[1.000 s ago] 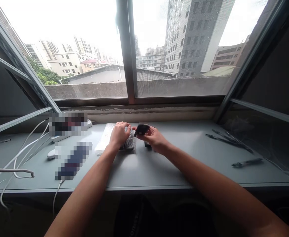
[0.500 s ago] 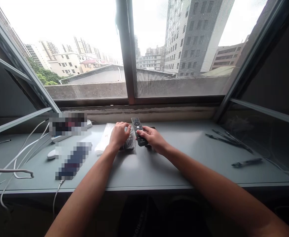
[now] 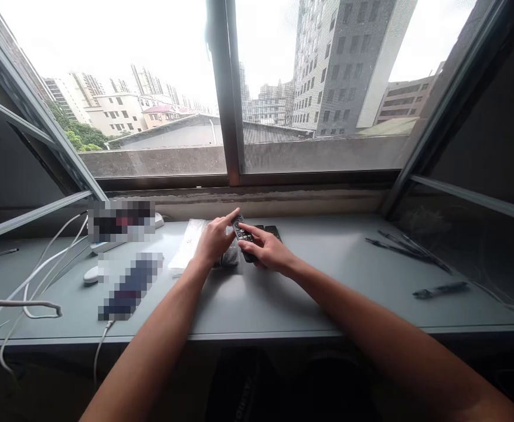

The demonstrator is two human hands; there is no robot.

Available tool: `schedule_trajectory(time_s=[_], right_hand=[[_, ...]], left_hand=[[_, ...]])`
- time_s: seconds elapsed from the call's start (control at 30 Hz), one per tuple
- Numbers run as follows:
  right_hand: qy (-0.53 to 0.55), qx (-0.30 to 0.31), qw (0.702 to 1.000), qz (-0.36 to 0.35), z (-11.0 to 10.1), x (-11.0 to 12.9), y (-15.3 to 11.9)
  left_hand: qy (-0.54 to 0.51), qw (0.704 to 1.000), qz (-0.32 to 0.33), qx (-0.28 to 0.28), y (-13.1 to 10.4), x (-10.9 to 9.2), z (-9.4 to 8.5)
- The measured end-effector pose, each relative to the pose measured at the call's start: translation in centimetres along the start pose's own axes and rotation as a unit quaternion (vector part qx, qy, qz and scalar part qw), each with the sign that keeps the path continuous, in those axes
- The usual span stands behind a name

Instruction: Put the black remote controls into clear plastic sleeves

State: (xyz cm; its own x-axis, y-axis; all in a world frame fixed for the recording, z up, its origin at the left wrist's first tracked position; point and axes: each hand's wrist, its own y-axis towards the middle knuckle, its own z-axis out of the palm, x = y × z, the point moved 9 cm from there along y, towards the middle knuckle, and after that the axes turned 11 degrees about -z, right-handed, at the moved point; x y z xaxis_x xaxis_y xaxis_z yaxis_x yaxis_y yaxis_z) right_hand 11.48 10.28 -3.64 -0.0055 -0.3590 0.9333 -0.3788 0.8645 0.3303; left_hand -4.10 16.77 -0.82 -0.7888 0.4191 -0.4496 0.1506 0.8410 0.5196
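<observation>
A black remote control point(image 3: 242, 232) with light buttons is held slanted above the desk between my two hands. My right hand point(image 3: 271, 249) grips its lower end, the fingers reaching over the button face. At the upper end, my left hand point(image 3: 213, 239) closes on the remote's left edge, index finger near the tip and thumb lower down. Under and beside my left hand lies a clear plastic bag point(image 3: 231, 255) with something dark in it. Black remotes point(image 3: 273, 231) lie on the desk behind my right hand, partly covered by it.
White plastic packets point(image 3: 185, 253) lie left of my left hand on the grey desk point(image 3: 309, 305). Farther left are a power strip point(image 3: 120, 239), white cables point(image 3: 41, 269) and a blurred-out device point(image 3: 133, 287). Several pens point(image 3: 410, 252) lie at the right. A window stands behind.
My left hand has come from above the plastic bag to the remote's upper end. My right fingers have shifted over the buttons, and more of the remotes behind shows.
</observation>
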Motion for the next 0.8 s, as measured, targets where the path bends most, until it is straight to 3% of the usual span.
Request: schedule_trajectory(time_s=[0.13,0.23,0.33,0.5,0.63,0.8], right_hand=[[-0.091,0.028,0.993,-0.067,0.1,1.4,0.0],[-0.229,0.002,0.959,-0.17,-0.6,3.4,-0.3],[-0.284,-0.019,0.929,-0.235,-0.8,4.6,-0.6],[-0.307,0.054,0.88,-0.358,1.1,5.6,-1.4],[-0.344,0.06,0.857,-0.377,1.5,4.5,-1.2],[-0.424,0.047,0.834,-0.35,1.3,2.8,-0.6]], left_hand=[[0.004,1.0,-0.014,0.013,0.2,0.5,0.5],[0.012,0.999,-0.042,0.011,0.3,1.1,0.4],[0.034,0.997,-0.07,0.026,0.2,1.5,0.4],[0.072,0.991,-0.085,0.075,-0.1,1.5,1.0],[0.067,0.988,-0.103,0.094,0.0,2.6,1.9],[0.062,0.989,-0.106,0.084,0.2,3.7,2.6]])
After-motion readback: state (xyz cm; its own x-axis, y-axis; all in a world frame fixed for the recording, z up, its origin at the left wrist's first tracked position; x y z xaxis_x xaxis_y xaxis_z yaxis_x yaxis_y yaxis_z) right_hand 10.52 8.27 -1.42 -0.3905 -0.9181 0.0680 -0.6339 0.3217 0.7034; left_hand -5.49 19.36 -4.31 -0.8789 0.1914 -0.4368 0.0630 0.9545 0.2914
